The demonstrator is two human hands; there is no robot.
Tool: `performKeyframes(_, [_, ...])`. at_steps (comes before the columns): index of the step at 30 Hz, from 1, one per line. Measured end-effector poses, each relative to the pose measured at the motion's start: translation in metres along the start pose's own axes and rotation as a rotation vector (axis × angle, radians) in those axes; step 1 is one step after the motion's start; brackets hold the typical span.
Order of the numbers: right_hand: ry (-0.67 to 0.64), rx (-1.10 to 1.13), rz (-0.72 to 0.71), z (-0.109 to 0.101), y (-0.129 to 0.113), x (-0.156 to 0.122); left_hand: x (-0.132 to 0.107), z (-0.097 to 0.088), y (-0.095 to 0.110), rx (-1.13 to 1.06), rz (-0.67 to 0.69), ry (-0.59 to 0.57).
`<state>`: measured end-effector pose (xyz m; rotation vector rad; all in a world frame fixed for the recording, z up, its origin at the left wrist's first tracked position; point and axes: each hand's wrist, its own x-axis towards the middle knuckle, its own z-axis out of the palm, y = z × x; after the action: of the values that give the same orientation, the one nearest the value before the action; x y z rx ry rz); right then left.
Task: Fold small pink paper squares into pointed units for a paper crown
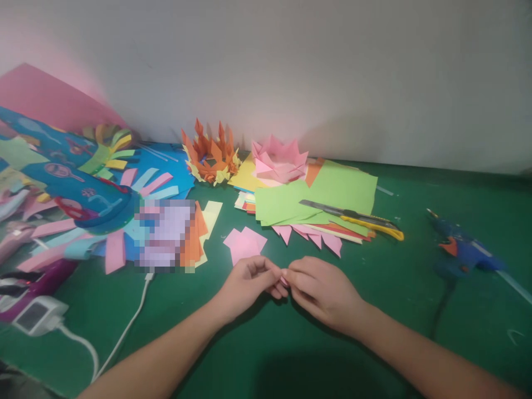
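My left hand (252,285) and my right hand (323,292) meet above the green tabletop, fingertips pinched together. Between them shows a sliver of pink paper (284,280); most of it is hidden by the fingers. Just beyond my left hand lie flat pink paper squares (245,244). Several folded pink paper points (331,242) stick out from under green paper sheets (286,204). A pink folded-paper crown (279,165) stands behind these sheets, and an orange and yellow one (213,158) stands to its left.
A yellow utility knife (366,220) lies on the green sheets, blade out. At right is a blue glue gun (469,257) with a glue stick in its back. White cables (139,313), a power strip (50,285) and a blue cone with paper strips (89,183) crowd the left.
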<state>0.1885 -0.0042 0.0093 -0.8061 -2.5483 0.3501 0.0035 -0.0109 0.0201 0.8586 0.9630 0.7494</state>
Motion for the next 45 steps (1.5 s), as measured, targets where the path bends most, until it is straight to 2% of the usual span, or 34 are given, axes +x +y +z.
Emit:
performKeyframes(3, [0.028,0.1,0.046,0.001,-0.002,0.001,0.001,0.0,-0.003,0.015,0.005,0.022])
performKeyframes(8, [0.148,0.425,0.277,0.004,-0.006,0.005,0.001,0.0,-0.006,0.111,0.077,0.067])
performKeyframes(12, [0.133,0.569,0.442,0.004,-0.007,0.008,-0.001,0.001,-0.007,0.259,0.18,0.086])
performKeyframes(17, [0.121,0.662,0.49,0.003,-0.007,0.01,-0.002,0.001,-0.01,0.427,0.254,0.117])
performKeyframes(25, [0.138,0.691,0.512,0.003,-0.006,0.01,-0.001,0.001,-0.011,0.533,0.287,0.133])
performKeyframes(30, [0.098,0.727,0.593,0.004,-0.004,0.011,-0.002,0.001,-0.011,0.438,0.217,0.123])
performKeyframes(38, [0.096,0.756,0.676,0.004,-0.007,0.012,0.001,-0.002,-0.007,0.071,0.036,0.037])
performKeyframes(45, [0.035,0.941,0.698,0.0,-0.004,0.013,0.002,-0.001,-0.004,-0.094,-0.059,-0.037])
